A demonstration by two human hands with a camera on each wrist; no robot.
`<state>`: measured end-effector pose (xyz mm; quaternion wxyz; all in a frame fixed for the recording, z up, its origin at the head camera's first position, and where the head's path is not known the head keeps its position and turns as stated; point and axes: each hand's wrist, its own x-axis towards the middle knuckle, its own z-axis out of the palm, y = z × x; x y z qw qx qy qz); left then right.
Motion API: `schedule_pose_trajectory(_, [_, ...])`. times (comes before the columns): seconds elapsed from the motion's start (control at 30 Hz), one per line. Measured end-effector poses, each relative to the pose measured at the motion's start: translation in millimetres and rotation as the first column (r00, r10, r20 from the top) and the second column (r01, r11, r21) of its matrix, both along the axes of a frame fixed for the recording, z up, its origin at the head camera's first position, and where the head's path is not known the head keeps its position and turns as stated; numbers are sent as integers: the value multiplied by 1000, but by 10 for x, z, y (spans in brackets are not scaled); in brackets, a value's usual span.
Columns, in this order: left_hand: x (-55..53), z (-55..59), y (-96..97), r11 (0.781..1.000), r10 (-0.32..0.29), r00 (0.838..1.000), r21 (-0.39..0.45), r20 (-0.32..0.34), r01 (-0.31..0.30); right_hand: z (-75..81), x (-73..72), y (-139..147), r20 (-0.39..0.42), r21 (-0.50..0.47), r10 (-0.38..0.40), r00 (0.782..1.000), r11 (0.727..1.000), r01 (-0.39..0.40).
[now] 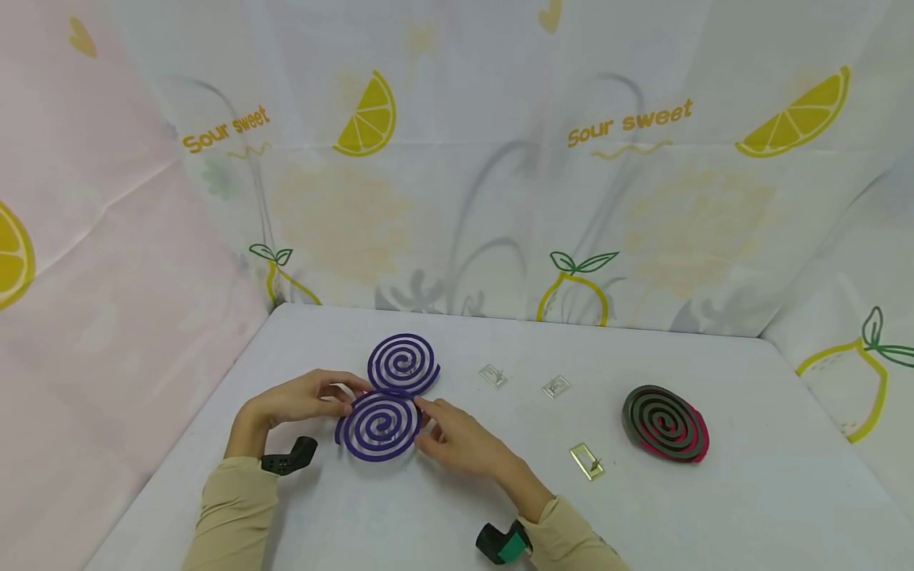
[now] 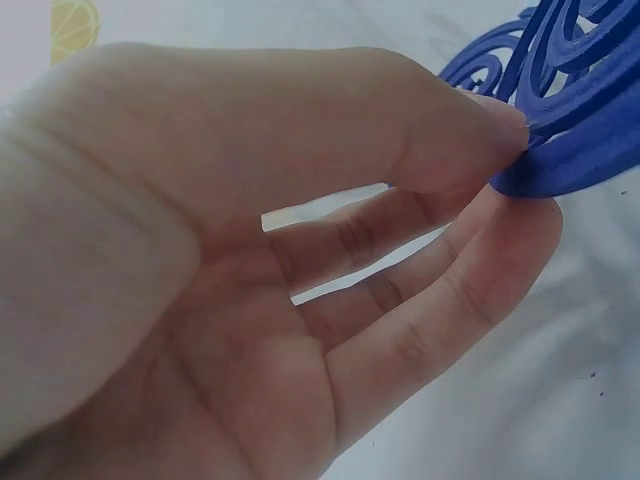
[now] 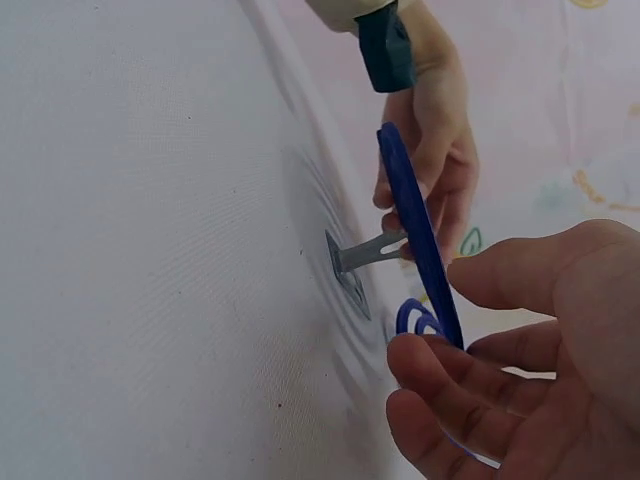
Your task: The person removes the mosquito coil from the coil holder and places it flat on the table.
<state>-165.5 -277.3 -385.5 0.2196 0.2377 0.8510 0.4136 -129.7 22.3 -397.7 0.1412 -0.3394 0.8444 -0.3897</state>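
Note:
My left hand (image 1: 303, 398) pinches the left edge of the nearer blue-purple mosquito coil (image 1: 383, 426) between thumb and fingertips. On the coil's opposite edge, the thumb and fingers of my right hand (image 1: 460, 438) hold the rim. Seen edge-on in the right wrist view, the coil (image 3: 420, 225) is raised above the cloth, over an upright metal coil stand (image 3: 365, 252). Behind it a second blue-purple coil (image 1: 403, 358) lies flat, its near rim overlapped by the first in the head view.
Two silver stands (image 1: 493, 375) (image 1: 555, 386) and a gold stand (image 1: 588, 461) lie right of the hands. Farther right is a stack of coils (image 1: 660, 424), dark green over red. A printed curtain (image 1: 457, 198) rises behind the white table (image 1: 400, 523).

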Motion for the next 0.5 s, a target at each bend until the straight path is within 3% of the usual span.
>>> schedule_pose_trajectory(0.2, [4,2,-7,1000,7,1000,9,-10,-7,-1,-2,3,44,-33,-13,999,999,15])
schedule_pose_trajectory(0.5, [-8,8,4,999,8,1000,38,-25,-7,-11,-13,23,22,-98,-11,1000,995,13])
